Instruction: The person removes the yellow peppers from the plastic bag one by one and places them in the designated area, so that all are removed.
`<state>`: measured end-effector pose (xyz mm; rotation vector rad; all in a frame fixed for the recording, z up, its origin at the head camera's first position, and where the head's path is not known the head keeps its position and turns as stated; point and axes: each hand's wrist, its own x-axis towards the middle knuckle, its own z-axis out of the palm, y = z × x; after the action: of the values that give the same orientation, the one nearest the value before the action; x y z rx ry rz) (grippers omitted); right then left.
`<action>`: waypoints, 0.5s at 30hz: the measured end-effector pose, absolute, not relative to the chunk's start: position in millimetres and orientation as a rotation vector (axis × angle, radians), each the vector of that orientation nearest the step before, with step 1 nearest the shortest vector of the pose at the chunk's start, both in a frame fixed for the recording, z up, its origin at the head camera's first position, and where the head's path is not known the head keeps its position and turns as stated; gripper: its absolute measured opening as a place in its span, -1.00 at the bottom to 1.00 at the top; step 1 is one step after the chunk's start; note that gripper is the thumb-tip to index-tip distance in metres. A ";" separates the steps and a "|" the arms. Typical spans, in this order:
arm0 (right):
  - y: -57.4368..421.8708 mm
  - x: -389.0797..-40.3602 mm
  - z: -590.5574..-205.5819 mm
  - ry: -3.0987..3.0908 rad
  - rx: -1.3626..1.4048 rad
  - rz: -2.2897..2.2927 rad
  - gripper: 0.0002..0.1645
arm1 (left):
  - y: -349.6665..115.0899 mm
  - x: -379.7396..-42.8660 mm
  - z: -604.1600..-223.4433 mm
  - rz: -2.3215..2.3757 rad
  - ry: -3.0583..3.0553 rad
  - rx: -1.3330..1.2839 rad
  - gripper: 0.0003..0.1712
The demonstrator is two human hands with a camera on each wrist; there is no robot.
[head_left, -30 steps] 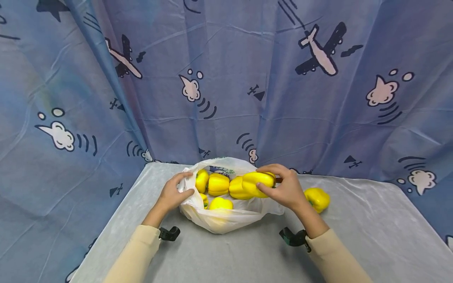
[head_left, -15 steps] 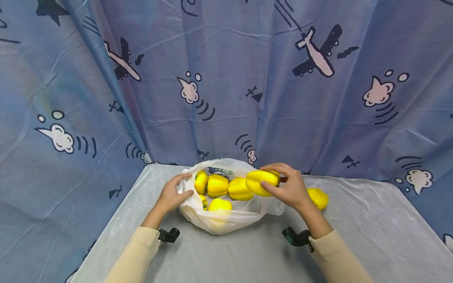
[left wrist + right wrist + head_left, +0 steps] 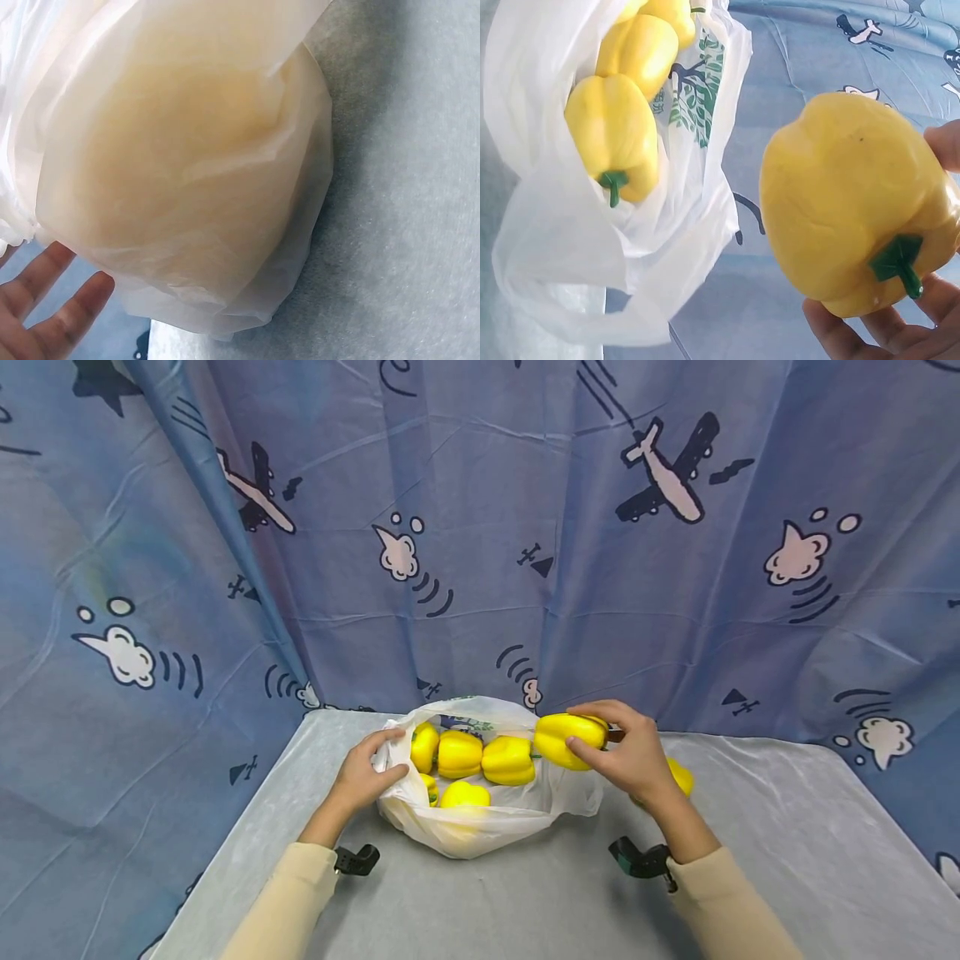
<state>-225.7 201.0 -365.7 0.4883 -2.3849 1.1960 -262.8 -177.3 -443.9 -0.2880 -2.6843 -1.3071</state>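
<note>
A white plastic bag (image 3: 468,839) lies on its side with its mouth wide, and several yellow bell peppers (image 3: 508,761) are inside. My left hand (image 3: 363,775) holds the bag's left rim, thumb and fingers apart along the edge; in the left wrist view two fingertips (image 3: 96,289) show beside the thin plastic (image 3: 187,187). Above the bag's right side, my right hand (image 3: 636,756) grips another yellow bell pepper (image 3: 561,741). The right wrist view shows that pepper (image 3: 847,195) with its green stem towards the camera, apart from the bag.
One more yellow pepper (image 3: 682,775) sits on the table to the right, partly hidden by my right forearm. The grey cloth-covered table (image 3: 480,910) spreads in front. A blue patterned curtain (image 3: 480,568) hangs behind it and on the left.
My right hand has drawn its pepper right and slightly up, away from the peppers in the bag. The left hand keeps its place at the rim.
</note>
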 end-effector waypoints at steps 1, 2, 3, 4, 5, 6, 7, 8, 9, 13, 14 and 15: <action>202.2 -225.6 -365.5 -2.378 0.486 1.193 -0.60 | -177.3 -262.9 -444.0 -1.304 -2.687 -0.285 -0.37; 203.7 -225.7 -365.6 -2.371 0.484 1.192 -0.60 | -177.3 -263.1 -444.2 -1.300 -2.691 -0.284 -0.37; 205.2 -225.6 -365.5 -2.365 0.482 1.189 -0.60 | -177.5 -263.7 -444.6 -1.296 -2.692 -0.284 -0.37; 206.5 -225.4 -365.3 -2.361 0.477 1.190 -0.59 | -177.6 -264.0 -444.9 -1.293 -2.693 -0.284 -0.37; 208.0 -225.2 -364.8 -2.360 0.471 1.187 -0.59 | -177.6 -264.0 -445.0 -1.293 -2.693 -0.283 -0.37; 209.5 -224.8 -364.5 -2.363 0.460 1.186 -0.59 | -177.7 -264.2 -445.3 -1.291 -2.694 -0.282 -0.37; 211.0 -224.6 -364.1 -2.364 0.450 1.185 -0.59 | -177.9 -264.7 -445.8 -1.288 -2.694 -0.284 -0.37; 212.6 -224.3 -363.8 -2.366 0.441 1.183 -0.59 | -178.1 -264.9 -446.2 -1.288 -2.693 -0.285 -0.37; 214.1 -223.9 -363.3 -2.366 0.431 1.178 -0.59 | -178.1 -265.0 -446.5 -1.290 -2.691 -0.285 -0.37; 219.9 -222.6 -361.9 -2.351 0.405 1.181 -0.60 | -178.2 -265.6 -448.0 -1.289 -2.686 -0.287 -0.38; 221.4 -222.3 -361.6 -2.346 0.401 1.180 -0.60 | -178.2 -265.6 -448.1 -1.288 -2.685 -0.286 -0.38; 222.8 -221.9 -361.3 -2.341 0.395 1.179 -0.60 | -178.0 -265.7 -448.1 -1.288 -2.685 -0.285 -0.38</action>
<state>-221.9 222.8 -361.3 0.3946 -2.3414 1.1785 -265.7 -178.0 -448.1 -0.2855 -2.6854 -1.2881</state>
